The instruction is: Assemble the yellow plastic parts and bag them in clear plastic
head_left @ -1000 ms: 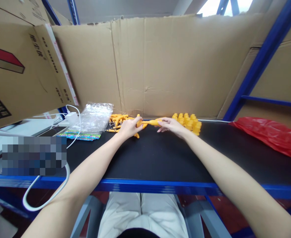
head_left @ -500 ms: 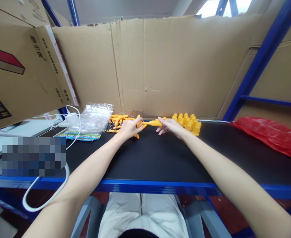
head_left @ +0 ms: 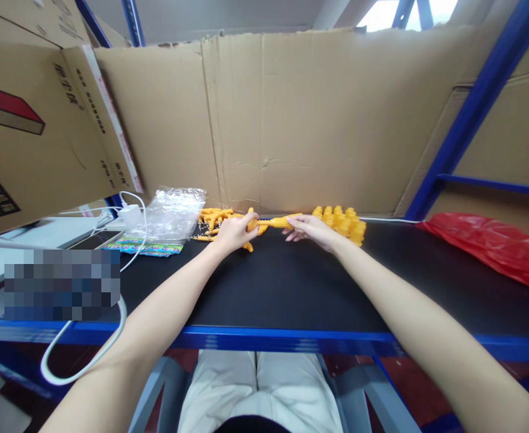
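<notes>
My left hand (head_left: 234, 234) is closed around the left end of an orange plastic piece with a ridged shaft (head_left: 263, 222). At the shaft's right end is a smooth, wider orange part (head_left: 281, 222), pinched between the thumb and fingers of my right hand (head_left: 312, 231). Whether the two parts are one piece or joined, I cannot tell. Behind and left of my left hand lies a pile of orange branching pieces (head_left: 214, 216) with small metal chains. Several yellow-orange stepped plastic pieces (head_left: 342, 224) stand in rows just beyond my right hand.
A clear plastic bag (head_left: 174, 210) lies over a colourful packet (head_left: 147, 247) at left, near a white charger (head_left: 130, 215) and cable. At far right is a red plastic bag (head_left: 485, 246). Cardboard (head_left: 336, 120) walls the back of the black tabletop (head_left: 291, 294).
My right hand's fingers have shifted slightly along the orange part, and its grip has changed a little. My left hand stays almost in place.
</notes>
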`<state>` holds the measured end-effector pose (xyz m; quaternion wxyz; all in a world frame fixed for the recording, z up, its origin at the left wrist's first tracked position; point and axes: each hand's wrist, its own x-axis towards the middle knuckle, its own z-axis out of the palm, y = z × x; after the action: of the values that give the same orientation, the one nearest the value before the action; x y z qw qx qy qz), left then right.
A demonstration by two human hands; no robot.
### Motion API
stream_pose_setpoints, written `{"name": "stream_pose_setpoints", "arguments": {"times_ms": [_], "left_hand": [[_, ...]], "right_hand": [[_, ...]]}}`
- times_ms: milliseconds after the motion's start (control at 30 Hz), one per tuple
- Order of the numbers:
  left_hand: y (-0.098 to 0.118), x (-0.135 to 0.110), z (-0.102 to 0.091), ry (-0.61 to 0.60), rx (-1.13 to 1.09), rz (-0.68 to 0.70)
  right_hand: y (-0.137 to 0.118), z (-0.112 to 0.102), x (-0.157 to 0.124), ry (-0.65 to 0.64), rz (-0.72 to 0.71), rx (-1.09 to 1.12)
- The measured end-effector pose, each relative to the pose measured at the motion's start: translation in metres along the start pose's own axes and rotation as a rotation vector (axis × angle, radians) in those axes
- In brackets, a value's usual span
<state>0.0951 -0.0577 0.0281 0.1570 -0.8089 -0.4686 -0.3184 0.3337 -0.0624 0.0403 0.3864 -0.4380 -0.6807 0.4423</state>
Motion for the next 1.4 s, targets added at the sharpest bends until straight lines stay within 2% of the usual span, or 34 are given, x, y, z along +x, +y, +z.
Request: {"name": "stream_pose_setpoints", "arguments": {"times_ms": [300,567,700,833,933,1000,1067,1133,1200,1267,1400], "left_hand": [[0.0,0.0,0.002,-0.002,0.002,0.016],[0.0,-0.001,0.002,0.016,-0.025,0.077],[0.001,-0.001,-0.001,0.03,-0.077,0.077],[0.0,0.0,-0.005,0.01,-0.083,0.028],[0.0,0.0,-0.006,0.006,-0.062,0.008],[0.0,0.0,-0.006,-0.003,-0.061,0.013],[0.001,0.0,-0.006,-0.009,-0.06,0.017],[0.001,0.0,-0.006,-0.011,-0.061,0.017],[0.0,0.0,-0.005,-0.012,-0.064,0.013],[-0.001,0.0,-0.004,-0.012,-0.072,0.01],[-0.004,0.001,-0.002,-0.017,-0.087,0.009]], "right_hand": [[0.002,0.002,0.002,0.02,0.03,0.023],[-0.001,0.006,0.004,0.098,0.043,0.243],[-0.001,0.004,0.007,0.176,0.045,0.399],[-0.004,-0.006,0.013,0.326,-0.02,0.377],[-0.006,-0.015,0.021,0.454,-0.1,0.233],[-0.005,-0.02,0.029,0.5,-0.162,0.061],[-0.003,-0.023,0.037,0.539,-0.223,-0.223],[0.002,-0.024,0.042,0.561,-0.265,-0.611],[0.008,-0.023,0.044,0.511,-0.295,-0.989],[0.016,-0.02,0.042,0.423,-0.331,-1.24],[0.031,-0.014,0.036,0.294,-0.405,-1.44]]}}
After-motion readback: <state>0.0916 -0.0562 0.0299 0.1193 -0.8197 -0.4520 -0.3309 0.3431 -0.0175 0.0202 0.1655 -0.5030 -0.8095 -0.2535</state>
